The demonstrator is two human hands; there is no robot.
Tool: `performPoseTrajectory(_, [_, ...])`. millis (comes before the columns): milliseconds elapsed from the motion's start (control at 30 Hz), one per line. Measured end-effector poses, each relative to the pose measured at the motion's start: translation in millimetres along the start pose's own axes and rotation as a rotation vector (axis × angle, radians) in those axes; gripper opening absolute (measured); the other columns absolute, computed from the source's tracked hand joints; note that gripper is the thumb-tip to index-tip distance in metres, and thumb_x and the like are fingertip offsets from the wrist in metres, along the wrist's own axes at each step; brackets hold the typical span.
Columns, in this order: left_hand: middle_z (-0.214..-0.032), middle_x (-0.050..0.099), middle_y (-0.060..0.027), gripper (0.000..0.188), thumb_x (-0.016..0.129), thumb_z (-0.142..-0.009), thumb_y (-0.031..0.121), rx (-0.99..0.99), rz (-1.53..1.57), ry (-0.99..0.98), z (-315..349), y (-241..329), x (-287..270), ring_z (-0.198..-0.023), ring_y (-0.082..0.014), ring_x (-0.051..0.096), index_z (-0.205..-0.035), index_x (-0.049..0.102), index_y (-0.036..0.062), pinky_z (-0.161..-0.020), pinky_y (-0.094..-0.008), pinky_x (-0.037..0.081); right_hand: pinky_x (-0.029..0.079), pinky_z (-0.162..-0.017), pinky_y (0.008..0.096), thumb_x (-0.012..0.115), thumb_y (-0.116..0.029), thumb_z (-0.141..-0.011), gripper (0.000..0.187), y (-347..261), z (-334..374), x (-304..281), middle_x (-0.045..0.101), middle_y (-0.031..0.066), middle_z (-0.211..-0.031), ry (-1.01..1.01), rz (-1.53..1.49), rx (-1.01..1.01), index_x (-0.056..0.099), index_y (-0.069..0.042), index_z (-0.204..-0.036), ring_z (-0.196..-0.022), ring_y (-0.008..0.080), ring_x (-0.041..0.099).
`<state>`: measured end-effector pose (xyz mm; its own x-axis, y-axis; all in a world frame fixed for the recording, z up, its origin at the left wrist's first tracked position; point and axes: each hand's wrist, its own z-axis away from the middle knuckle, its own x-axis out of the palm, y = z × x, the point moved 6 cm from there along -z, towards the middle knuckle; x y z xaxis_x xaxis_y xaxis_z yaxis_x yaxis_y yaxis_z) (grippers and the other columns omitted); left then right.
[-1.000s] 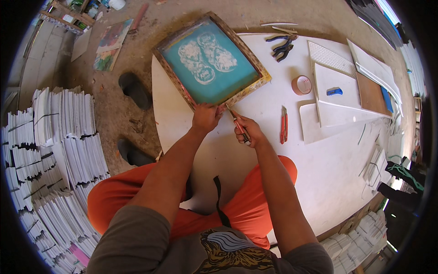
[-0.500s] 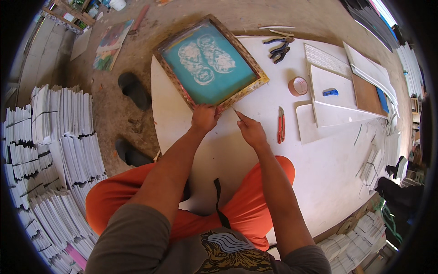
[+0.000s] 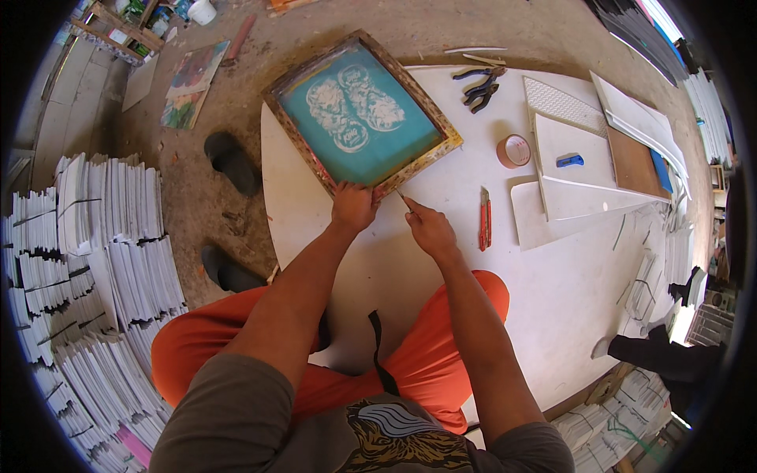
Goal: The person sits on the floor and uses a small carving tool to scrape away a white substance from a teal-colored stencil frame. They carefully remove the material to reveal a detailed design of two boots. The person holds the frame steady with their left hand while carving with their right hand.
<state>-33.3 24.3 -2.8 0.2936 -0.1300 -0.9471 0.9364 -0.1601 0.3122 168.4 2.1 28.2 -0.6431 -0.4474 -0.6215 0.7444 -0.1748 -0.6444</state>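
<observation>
A screen-printing frame (image 3: 453, 143) with weathered wooden sides lies at the far end of the white board (image 3: 552, 299). Its teal mesh (image 3: 410, 126) carries a pale printed design. My left hand (image 3: 355, 206) is closed round the frame's near edge, by the left corner. In my right hand (image 3: 431, 227) is a thin pointed tool (image 3: 405, 199), pinched between thumb and fingers. Its tip is at the outer side of that same edge, just right of my left hand; whether it touches the wood is too small to tell. The exact kind of tool is unclear.
Right of my hands lie a red utility knife (image 3: 485, 221), a tape roll (image 3: 513, 151), dark-handled pliers (image 3: 479, 87) and a blue cutter (image 3: 570, 161) on white sheets. Black slippers (image 3: 231, 163) rest on the floor at left, beside stacked paper bundles (image 3: 118, 229). Another person's dark-clothed leg (image 3: 662, 356) reaches the board's right edge.
My right hand has shifted slightly left, bringing the tool along the frame's edge. At right, the other person's leg has come further in over the board. My left hand keeps its grip.
</observation>
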Motion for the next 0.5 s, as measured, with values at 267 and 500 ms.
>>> performPoseTrajectory(267, [-0.095, 0.073, -0.0171, 0.020, 0.072, -0.092, 0.024, -0.031, 0.030, -0.001, -3.8, 1.0, 3.7, -0.094, -0.0386, 0.070, -0.093, 0.077, 0.0046, -0.092, -0.0521, 0.053, 0.055, -0.098, 0.0556, 0.060, -0.031, -0.103, 0.046, -5.0, 0.9, -2.9, 0.076, 0.0189, -0.117, -0.027, 0.008, 0.015, 0.062, -0.024, -0.148, -0.110, 0.0438, 0.071])
performPoseTrajectory(500, [-0.096, 0.073, -0.0170, 0.023, 0.075, -0.092, 0.028, -0.041, 0.058, -0.018, -1.8, -1.1, 5.1, -0.094, -0.0395, 0.069, -0.093, 0.077, 0.0049, -0.093, -0.0526, 0.053, 0.054, -0.102, 0.0536, 0.060, -0.034, -0.103, 0.048, -10.5, 1.7, -3.8, 0.076, 0.0178, -0.122, -0.078, 0.028, 0.065, 0.061, -0.023, -0.150, -0.115, 0.0418, 0.070])
